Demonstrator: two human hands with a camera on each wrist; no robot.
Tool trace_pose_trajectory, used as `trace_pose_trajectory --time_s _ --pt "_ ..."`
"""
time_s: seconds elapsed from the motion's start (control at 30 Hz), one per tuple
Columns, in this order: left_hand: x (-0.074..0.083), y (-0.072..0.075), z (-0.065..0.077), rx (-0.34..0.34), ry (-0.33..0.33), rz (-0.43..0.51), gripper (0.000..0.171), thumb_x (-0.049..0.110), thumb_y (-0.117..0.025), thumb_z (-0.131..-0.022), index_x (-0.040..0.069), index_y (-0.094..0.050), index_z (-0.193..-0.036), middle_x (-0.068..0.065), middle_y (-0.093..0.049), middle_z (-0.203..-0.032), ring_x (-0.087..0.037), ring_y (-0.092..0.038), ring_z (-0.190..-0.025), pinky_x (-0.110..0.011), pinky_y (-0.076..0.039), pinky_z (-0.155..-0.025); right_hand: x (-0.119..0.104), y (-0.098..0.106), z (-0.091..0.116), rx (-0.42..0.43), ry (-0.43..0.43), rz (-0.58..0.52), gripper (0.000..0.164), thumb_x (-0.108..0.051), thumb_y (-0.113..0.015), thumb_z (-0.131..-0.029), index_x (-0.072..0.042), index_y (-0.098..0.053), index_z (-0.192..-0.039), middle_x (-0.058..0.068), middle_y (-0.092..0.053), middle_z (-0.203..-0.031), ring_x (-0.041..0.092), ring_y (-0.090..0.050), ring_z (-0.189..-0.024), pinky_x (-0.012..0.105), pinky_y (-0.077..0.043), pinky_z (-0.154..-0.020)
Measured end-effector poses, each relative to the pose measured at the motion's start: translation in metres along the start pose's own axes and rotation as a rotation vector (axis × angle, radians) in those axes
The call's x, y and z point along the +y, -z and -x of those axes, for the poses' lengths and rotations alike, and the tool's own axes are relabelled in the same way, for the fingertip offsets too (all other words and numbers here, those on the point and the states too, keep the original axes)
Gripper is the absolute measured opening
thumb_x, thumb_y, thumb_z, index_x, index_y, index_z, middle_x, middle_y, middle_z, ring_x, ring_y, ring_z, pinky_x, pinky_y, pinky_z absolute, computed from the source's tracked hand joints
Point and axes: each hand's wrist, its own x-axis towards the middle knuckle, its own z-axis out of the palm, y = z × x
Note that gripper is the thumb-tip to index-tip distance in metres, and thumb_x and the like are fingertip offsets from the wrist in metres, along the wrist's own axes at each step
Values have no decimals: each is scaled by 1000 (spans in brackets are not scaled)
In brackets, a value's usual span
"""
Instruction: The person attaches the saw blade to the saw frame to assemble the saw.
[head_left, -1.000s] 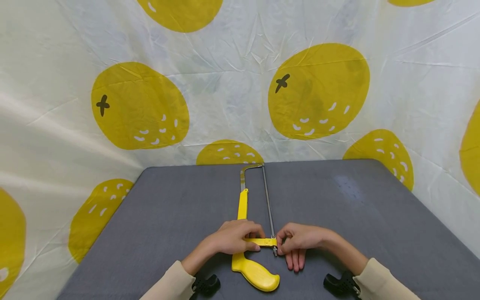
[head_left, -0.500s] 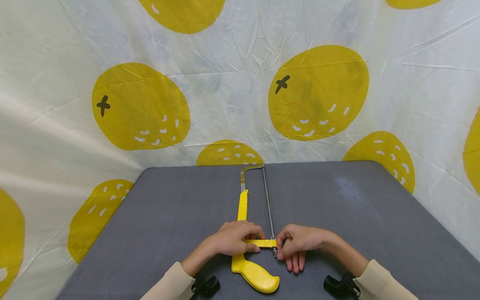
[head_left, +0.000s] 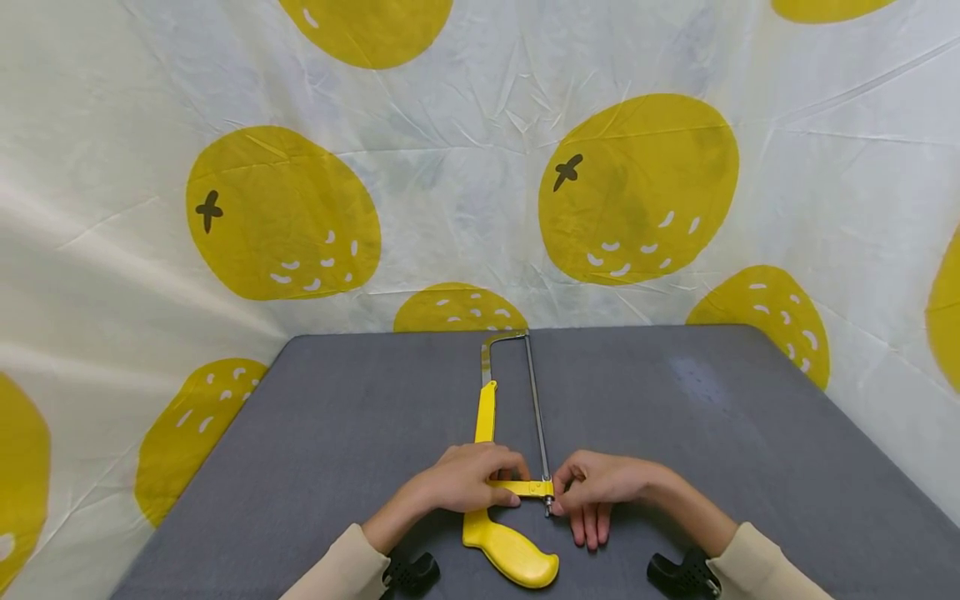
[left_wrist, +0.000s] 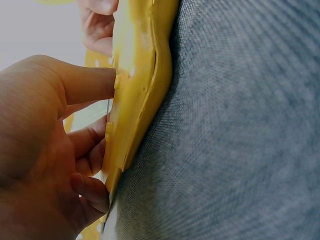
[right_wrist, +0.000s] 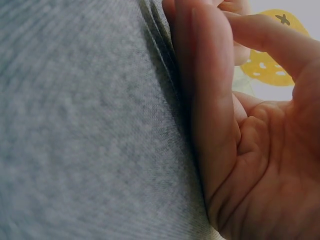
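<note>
A hacksaw with a yellow handle (head_left: 517, 557) lies flat, its metal front end pointing away from me. The straight blade (head_left: 536, 400) runs along its right side to a yellow crosspiece (head_left: 531, 488). My left hand (head_left: 476, 477) grips the saw's frame just ahead of the handle, thumb and fingers at the crosspiece. In the left wrist view, that hand (left_wrist: 32, 120) bends its fingers over the yellow body (left_wrist: 135, 65). My right hand (head_left: 603, 482) pinches at the small metal wing nut (head_left: 549, 505) below the crosspiece. Its lower fingers (right_wrist: 215, 100) extend along the table.
The grey cloth-covered table (head_left: 360, 392) reaches back to a hanging white sheet (head_left: 465, 200) with yellow fruit prints. A pale smudge (head_left: 697, 379) marks its right side. Black wrist devices (head_left: 412, 573) sit under both beige sleeves.
The small metal wing nut shows at a slightly different angle by the right fingertips. Both hands and the hacksaw stay in nearly the same place.
</note>
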Motion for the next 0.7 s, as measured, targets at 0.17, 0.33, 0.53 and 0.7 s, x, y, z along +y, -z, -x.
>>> trace_pose_trajectory --time_s 0.17,0.33,0.53,0.7 --pt "-1 -1 0 1 -1 -1 17 39 -74 -95 42 -70 -112 17 -56 -87 1 -50 -76 -22 -38 -64 0 -1 1 -3 21 9 16 -11 -63 -97 3 -66 -103 4 -74 -72 8 -71 -57 25 -57 -52" --pt "-1 -1 0 5 1 -9 18 40 -74 -95 42 -70 -112 17 -56 -86 1 -49 -75 -21 -38 -63 0 -1 2 0 35 19 13 -8 -62 -95 2 -66 -102 4 -73 -72 9 -71 -57 25 -57 -52" --pt "0 -1 0 1 6 -7 17 40 -74 -95 42 -70 -112 17 -56 -86 0 -49 -75 -22 -37 -64 0 -2 2 -9 39 10 10 -8 -64 -95 0 -65 -101 4 -73 -71 8 -71 -57 25 -57 -52" --pt "0 -1 1 -3 10 -6 18 40 -74 -95 42 -70 -112 18 -56 -87 0 -49 -76 -22 -38 -65 1 -2 1 -11 42 4 9 -7 -63 -96 0 -65 -100 4 -73 -71 7 -71 -57 24 -56 -51"
